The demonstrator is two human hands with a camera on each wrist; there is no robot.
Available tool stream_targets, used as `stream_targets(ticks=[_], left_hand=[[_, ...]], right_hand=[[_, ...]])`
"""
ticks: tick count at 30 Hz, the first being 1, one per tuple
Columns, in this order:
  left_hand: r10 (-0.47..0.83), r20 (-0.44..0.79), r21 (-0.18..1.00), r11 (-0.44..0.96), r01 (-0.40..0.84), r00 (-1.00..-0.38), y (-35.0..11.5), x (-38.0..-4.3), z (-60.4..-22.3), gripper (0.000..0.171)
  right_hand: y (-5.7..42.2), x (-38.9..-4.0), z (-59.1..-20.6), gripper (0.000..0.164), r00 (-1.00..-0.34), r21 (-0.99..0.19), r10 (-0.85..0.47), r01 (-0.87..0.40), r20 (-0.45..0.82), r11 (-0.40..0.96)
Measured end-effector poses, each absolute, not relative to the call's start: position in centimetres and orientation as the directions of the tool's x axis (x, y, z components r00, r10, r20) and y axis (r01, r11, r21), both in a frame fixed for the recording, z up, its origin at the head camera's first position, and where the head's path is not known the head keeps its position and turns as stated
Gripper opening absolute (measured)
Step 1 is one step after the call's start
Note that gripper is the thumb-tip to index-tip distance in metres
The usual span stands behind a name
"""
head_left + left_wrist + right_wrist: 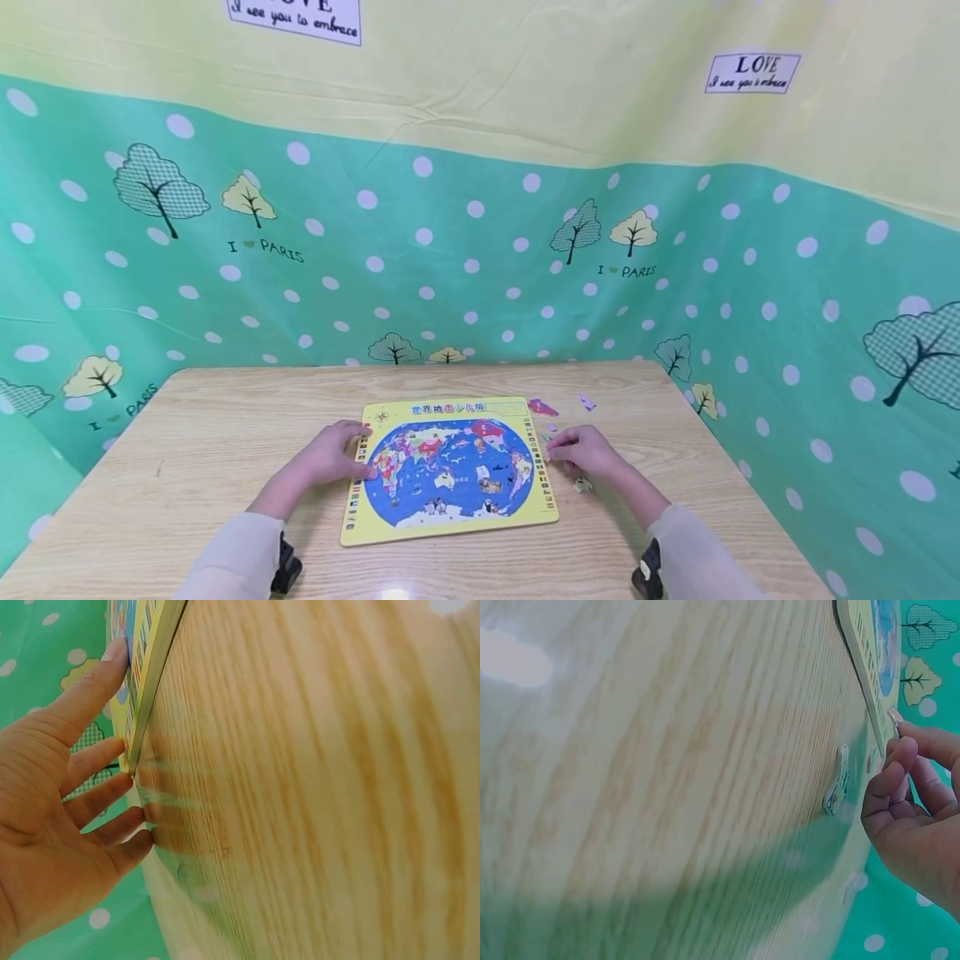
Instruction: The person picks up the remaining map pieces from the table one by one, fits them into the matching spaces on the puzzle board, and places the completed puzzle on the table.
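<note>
A yellow-bordered world map puzzle board lies on the table, its blue oval map filled with coloured continents and animal pictures. My left hand rests at the board's left edge. In the left wrist view, the thumb lies over the border while the other fingers spread along the side. Just off the right edge, my right hand pinches a small puzzle piece between thumb and forefinger; its picture is mostly hidden. Beside that hand, a loose piece lies on the wood.
A red puzzle piece and a purple one lie past the board's upper right corner. A small pink piece is close to the right hand's fingers. The wooden table meets a green dotted curtain at the back.
</note>
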State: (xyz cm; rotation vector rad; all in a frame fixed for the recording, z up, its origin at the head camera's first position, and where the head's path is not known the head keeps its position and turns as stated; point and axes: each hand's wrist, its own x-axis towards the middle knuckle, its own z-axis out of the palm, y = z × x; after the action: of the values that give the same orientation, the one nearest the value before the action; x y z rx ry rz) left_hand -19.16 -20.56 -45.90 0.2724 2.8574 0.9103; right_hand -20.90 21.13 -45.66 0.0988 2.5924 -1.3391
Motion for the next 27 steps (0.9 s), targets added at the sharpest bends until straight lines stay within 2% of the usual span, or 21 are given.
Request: stream_targets(ticks=[9, 27], left_hand=[[0.212, -0.066, 0.577, 0.805, 0.136, -0.975, -20.6, -19.2, -45.9, 0.083], [0.207, -0.067, 0.585, 0.801, 0.13, -0.976, -20.6, -19.2, -46.0, 0.082]], right_hand=[[20.5, -21.1, -45.7, 0.011, -0.972, -0.801, -0.045, 0.162, -0.229, 0.576], [19.8, -21.3, -45.7, 0.011, -0.973, -0.803, -0.127, 0.084, -0.195, 0.59]])
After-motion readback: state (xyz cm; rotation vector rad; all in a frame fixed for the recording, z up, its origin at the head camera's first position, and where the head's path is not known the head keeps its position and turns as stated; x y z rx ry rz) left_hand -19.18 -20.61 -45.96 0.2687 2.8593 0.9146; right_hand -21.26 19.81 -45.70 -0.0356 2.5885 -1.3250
